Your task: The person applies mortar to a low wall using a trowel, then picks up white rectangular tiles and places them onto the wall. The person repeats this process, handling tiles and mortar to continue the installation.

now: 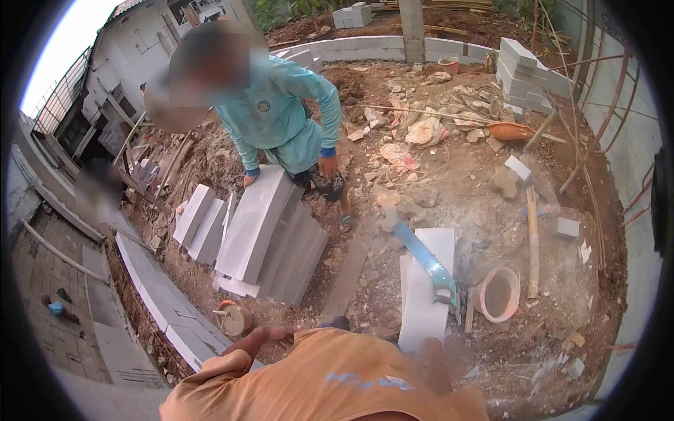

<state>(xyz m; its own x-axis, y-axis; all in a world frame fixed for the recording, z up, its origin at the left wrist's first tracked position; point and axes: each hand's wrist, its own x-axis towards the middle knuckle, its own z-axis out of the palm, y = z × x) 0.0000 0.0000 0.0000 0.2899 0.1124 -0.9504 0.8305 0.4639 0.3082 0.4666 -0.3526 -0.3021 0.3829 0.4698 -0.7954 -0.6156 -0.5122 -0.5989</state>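
Note:
Below me, my orange shirt fills the lower edge. My left hand (279,333) is low beside my body, near a small brown bucket (236,318); its fingers are too small and partly hidden to read. My right hand (437,351) is blurred at the near end of a long pale block (428,319); whether it touches the block is unclear. A hand saw (421,251) with a toothed blade and teal handle lies across that block, apart from both hands. Just right of it, a round pale bucket (497,293) holds something grey-brown.
A co-worker in a teal shirt (281,98) stands ahead left, one hand on a stack of pale blocks (253,224). A low block wall (165,302) curves along the left. Rubble (421,133), a wooden stick (532,245) and another block stack (523,74) lie ahead and right.

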